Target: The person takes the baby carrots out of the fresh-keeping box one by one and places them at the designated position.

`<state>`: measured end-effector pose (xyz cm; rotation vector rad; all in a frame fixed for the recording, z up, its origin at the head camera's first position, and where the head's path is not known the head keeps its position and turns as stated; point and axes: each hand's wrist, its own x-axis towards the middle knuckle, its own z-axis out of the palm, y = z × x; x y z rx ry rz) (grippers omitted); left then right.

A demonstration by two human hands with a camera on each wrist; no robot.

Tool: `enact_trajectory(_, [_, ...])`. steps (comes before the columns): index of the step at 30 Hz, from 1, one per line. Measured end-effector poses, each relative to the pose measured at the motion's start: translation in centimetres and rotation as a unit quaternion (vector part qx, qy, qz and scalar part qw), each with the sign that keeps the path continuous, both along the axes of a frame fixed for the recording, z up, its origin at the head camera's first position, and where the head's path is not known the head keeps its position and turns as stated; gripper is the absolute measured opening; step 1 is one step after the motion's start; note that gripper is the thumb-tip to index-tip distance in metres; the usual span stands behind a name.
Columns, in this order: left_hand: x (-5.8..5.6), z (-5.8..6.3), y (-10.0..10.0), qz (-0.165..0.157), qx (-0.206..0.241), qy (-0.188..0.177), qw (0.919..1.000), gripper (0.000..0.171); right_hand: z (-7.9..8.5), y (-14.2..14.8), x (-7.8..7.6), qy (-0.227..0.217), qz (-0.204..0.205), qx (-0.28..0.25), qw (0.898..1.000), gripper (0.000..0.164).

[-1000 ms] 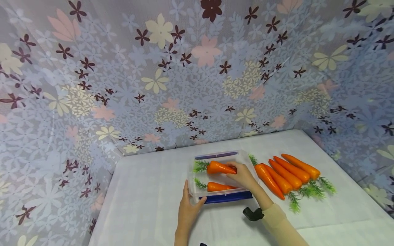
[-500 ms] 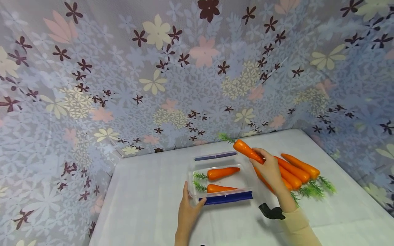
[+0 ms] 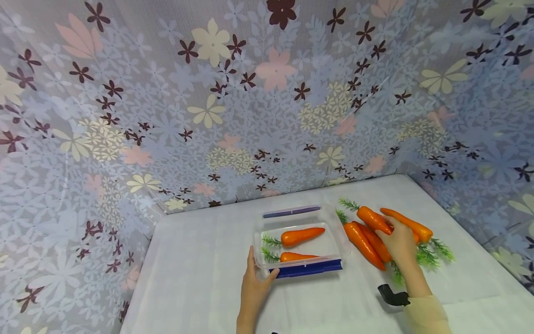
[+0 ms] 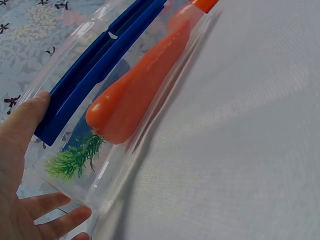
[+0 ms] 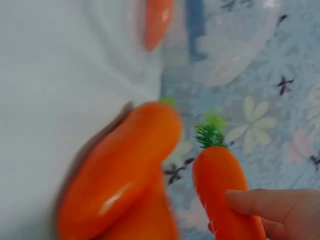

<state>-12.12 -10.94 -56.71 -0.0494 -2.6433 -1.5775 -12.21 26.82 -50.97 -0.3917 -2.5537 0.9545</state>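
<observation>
My right hand (image 3: pixel 400 243) pinches an orange carrot (image 3: pixel 372 217) with green leafy top, just above a row of several carrots (image 3: pixel 359 243) on the right. In the right wrist view, the thumb and fingers press on the sides of that carrot (image 5: pixel 217 175). A clear plastic box (image 3: pixel 341 232) with blue latches (image 3: pixel 308 269) stands in the middle, holding two carrots, a far one (image 3: pixel 302 236) and a near one (image 3: pixel 297 257). My left hand (image 3: pixel 256 287) touches its near left corner, fingers extended; in the left wrist view the thumb rests at the latch's end.
The box and carrots are on a white cloth-covered table (image 3: pixel 200 260). A flowered curtain (image 3: pixel 250 116) rises behind the table and along both sides. A black strap piece (image 3: pixel 393 295) sticks out at the right wrist.
The right hand has lifted a carrot out of the box and carried it right, over the carrots on the table. The left hand stays at the box's corner.
</observation>
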Motion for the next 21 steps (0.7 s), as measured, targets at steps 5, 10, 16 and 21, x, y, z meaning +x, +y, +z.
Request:
enact_trajectory(5, [-0.1,0.1,0.1,-0.001,-0.001,-0.004,1.0000,0.100,-1.7,0.9,0.5,-0.010,-0.004,0.019,1.000,0.044])
enact_trajectory(10, [0.0,0.2,0.1,0.000,-0.006,0.003,1.0000,0.100,-2.7,1.3,0.5,-0.002,-0.005,0.029,1.000,0.043])
enact_trajectory(16, [0.0,0.2,0.1,0.003,-0.002,-0.006,1.0000,0.100,-3.3,1.5,0.5,0.012,-0.005,0.035,0.999,0.042])
enact_trajectory(21, [0.0,0.0,0.0,0.002,-0.002,-0.002,1.0000,0.100,-3.1,1.3,0.4,0.032,-0.008,0.031,0.999,0.041])
